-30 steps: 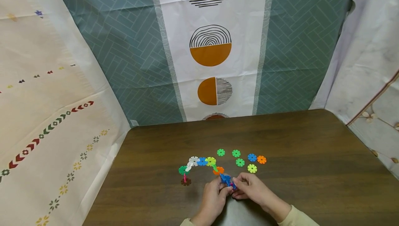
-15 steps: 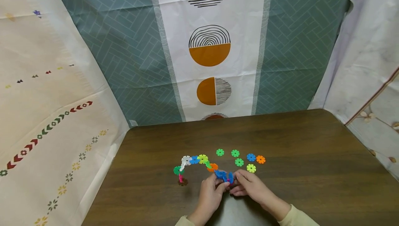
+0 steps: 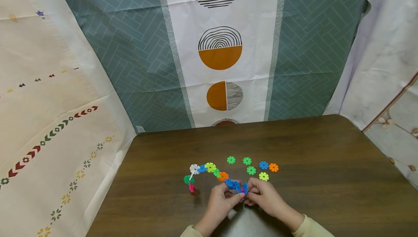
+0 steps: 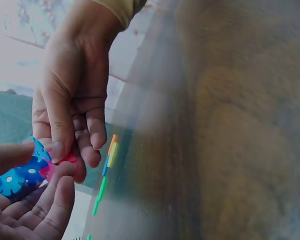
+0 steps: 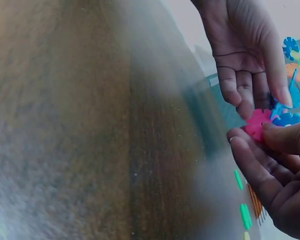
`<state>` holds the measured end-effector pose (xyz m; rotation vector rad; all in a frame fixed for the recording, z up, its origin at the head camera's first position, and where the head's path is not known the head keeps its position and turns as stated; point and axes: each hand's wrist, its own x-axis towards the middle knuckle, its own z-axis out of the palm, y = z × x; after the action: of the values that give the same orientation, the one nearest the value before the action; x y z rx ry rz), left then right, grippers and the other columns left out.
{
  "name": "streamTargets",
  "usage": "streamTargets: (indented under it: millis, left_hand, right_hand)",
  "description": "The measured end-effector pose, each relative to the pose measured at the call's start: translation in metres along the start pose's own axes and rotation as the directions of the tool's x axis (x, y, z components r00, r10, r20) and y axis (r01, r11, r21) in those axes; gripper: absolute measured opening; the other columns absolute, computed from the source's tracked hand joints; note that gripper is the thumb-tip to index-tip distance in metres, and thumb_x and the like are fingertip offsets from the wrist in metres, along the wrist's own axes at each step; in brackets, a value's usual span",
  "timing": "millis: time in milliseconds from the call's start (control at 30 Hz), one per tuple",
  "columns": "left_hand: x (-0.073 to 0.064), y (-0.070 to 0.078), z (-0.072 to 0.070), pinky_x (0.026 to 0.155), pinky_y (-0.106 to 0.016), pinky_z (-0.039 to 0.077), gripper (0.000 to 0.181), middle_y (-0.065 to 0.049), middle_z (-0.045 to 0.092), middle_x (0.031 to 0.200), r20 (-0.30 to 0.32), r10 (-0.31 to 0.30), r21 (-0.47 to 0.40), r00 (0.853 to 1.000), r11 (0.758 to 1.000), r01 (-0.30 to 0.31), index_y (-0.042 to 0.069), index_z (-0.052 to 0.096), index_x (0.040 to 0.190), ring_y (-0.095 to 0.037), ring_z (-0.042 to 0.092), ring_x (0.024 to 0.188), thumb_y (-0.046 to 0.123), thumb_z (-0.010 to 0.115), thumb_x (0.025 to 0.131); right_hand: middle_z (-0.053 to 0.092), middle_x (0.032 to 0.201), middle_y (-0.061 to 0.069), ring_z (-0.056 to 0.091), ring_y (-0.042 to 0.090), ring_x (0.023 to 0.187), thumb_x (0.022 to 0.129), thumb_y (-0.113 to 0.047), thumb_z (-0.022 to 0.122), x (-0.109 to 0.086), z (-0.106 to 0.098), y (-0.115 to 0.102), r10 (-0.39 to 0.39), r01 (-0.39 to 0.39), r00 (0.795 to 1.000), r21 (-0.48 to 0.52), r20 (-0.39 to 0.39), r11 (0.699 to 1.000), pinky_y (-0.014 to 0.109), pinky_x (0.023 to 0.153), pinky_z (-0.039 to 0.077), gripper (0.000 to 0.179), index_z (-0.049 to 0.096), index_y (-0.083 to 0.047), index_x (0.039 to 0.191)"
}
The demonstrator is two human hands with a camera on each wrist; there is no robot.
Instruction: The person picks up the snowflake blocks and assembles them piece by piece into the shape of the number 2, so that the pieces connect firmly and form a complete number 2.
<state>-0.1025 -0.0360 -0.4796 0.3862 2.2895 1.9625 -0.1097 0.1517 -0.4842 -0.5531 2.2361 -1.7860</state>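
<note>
A chain of interlocking notched discs runs leftward from my hands in the head view, through an orange disc (image 3: 223,176), a yellow-green disc (image 3: 210,167), a white disc (image 3: 194,169) and a green disc (image 3: 188,179). My left hand (image 3: 219,202) pinches the blue discs (image 3: 232,184) at the chain's near end. With thumb and fingers, my right hand (image 3: 268,197) grips a pink disc (image 5: 257,122) that meets the blue discs, as the right wrist view shows. Fingers partly cover where pink and blue join.
Loose discs lie flat on the brown table (image 3: 156,157) beyond my hands: several green ones (image 3: 247,161), a blue disc (image 3: 263,165), an orange disc (image 3: 274,167) and a yellow-green disc (image 3: 263,176). Patterned cloths (image 3: 137,48) hang behind and beside the table.
The chain's far part has shifted left and turned a little. At the near end, an upright blue disc has come into view between my hands. The loose discs lie as before.
</note>
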Motion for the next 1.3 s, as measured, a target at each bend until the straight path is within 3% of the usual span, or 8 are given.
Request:
streamTargets:
  millis: [167, 300, 600, 933, 1033, 1133, 1233, 1300]
  left_hand:
    - [0.001, 0.003, -0.002, 0.062, -0.027, 0.056, 0.029, -0.014, 0.072, 0.094, 0.020, -0.038, -0.113, 0.999, 0.993, 0.040, -0.002, 0.069, 0.110, -0.012, 0.065, 0.066, 0.009, 0.077, 0.084]
    - [0.002, 0.003, -0.003, 0.059, -0.030, 0.057, 0.027, -0.012, 0.071, 0.087, 0.043, -0.054, -0.145, 0.998, 0.988, 0.059, -0.001, 0.069, 0.108, -0.015, 0.065, 0.060, 0.009, 0.076, 0.085]
    - [0.002, 0.001, -0.003, 0.055, -0.026, 0.055, 0.038, -0.004, 0.069, 0.081, 0.108, -0.048, -0.093, 0.993, 0.994, 0.058, -0.001, 0.064, 0.115, -0.012, 0.062, 0.056, 0.013, 0.079, 0.083]
    - [0.000, -0.004, -0.003, 0.057, -0.027, 0.055, 0.032, 0.000, 0.071, 0.080, 0.098, -0.074, -0.013, 0.992, 0.997, 0.076, 0.003, 0.068, 0.109, -0.016, 0.066, 0.060, 0.015, 0.080, 0.082]
    - [0.000, -0.004, -0.004, 0.056, -0.028, 0.055, 0.030, 0.000, 0.071, 0.079, 0.088, -0.066, -0.003, 0.994, 0.998, 0.067, 0.002, 0.068, 0.107, -0.018, 0.067, 0.060, 0.014, 0.079, 0.082]
    - [0.000, -0.004, -0.006, 0.055, -0.029, 0.055, 0.030, 0.001, 0.070, 0.077, 0.073, -0.081, 0.018, 0.994, 0.997, 0.080, 0.002, 0.067, 0.107, -0.018, 0.067, 0.059, 0.013, 0.079, 0.082]
    - [0.000, -0.003, -0.007, 0.054, -0.031, 0.055, 0.030, 0.001, 0.069, 0.074, 0.063, -0.102, 0.041, 0.993, 0.994, 0.099, 0.003, 0.067, 0.108, -0.018, 0.066, 0.058, 0.013, 0.079, 0.082]
    - [0.000, -0.003, -0.008, 0.053, -0.032, 0.055, 0.031, 0.002, 0.069, 0.073, 0.058, -0.109, 0.057, 0.992, 0.993, 0.106, 0.004, 0.067, 0.109, -0.018, 0.066, 0.058, 0.014, 0.079, 0.082]
  right_hand:
    - [0.072, 0.081, 0.012, 0.070, 0.024, 0.072, 0.096, -0.003, 0.060, -0.001, -0.001, 0.000, -0.037, 0.037, 0.999, 0.015, 0.018, 0.999, 0.032, 0.064, 0.058, 0.008, 0.056, -0.002, 0.088]
    - [0.072, 0.080, 0.012, 0.070, 0.024, 0.072, 0.096, -0.005, 0.060, -0.002, 0.000, -0.001, -0.065, 0.064, 0.997, 0.025, 0.030, 0.998, 0.035, 0.064, 0.058, 0.010, 0.056, -0.002, 0.087]
    - [0.071, 0.078, 0.014, 0.068, 0.020, 0.068, 0.094, 0.001, 0.060, -0.002, 0.003, 0.000, -0.090, 0.088, 0.995, 0.051, 0.034, 0.995, 0.037, 0.061, 0.057, 0.009, 0.055, 0.000, 0.087]
    - [0.071, 0.078, 0.013, 0.066, 0.018, 0.064, 0.094, -0.001, 0.061, -0.001, 0.004, 0.002, -0.056, 0.055, 0.997, 0.019, 0.047, 0.998, 0.034, 0.057, 0.056, 0.008, 0.057, -0.001, 0.088]
    - [0.071, 0.079, 0.011, 0.065, 0.017, 0.060, 0.094, -0.007, 0.064, -0.001, 0.000, 0.000, -0.029, 0.032, 0.998, -0.055, 0.055, 0.998, 0.033, 0.055, 0.056, 0.007, 0.059, -0.004, 0.091]
    - [0.069, 0.078, 0.007, 0.060, 0.012, 0.054, 0.092, -0.008, 0.067, 0.000, -0.009, -0.001, -0.017, 0.020, 1.000, -0.195, 0.016, 0.981, 0.031, 0.050, 0.053, 0.006, 0.062, -0.006, 0.093]
    - [0.065, 0.076, 0.002, 0.053, 0.007, 0.048, 0.090, -0.005, 0.069, 0.002, -0.022, -0.001, -0.026, -0.003, 0.997, -0.346, -0.078, 0.938, 0.028, 0.046, 0.049, 0.007, 0.063, -0.008, 0.092]
    - [0.061, 0.073, -0.005, 0.049, 0.004, 0.049, 0.087, -0.004, 0.071, 0.004, -0.031, 0.000, -0.044, -0.030, 0.988, -0.463, -0.148, 0.886, 0.025, 0.047, 0.046, 0.010, 0.064, -0.010, 0.090]
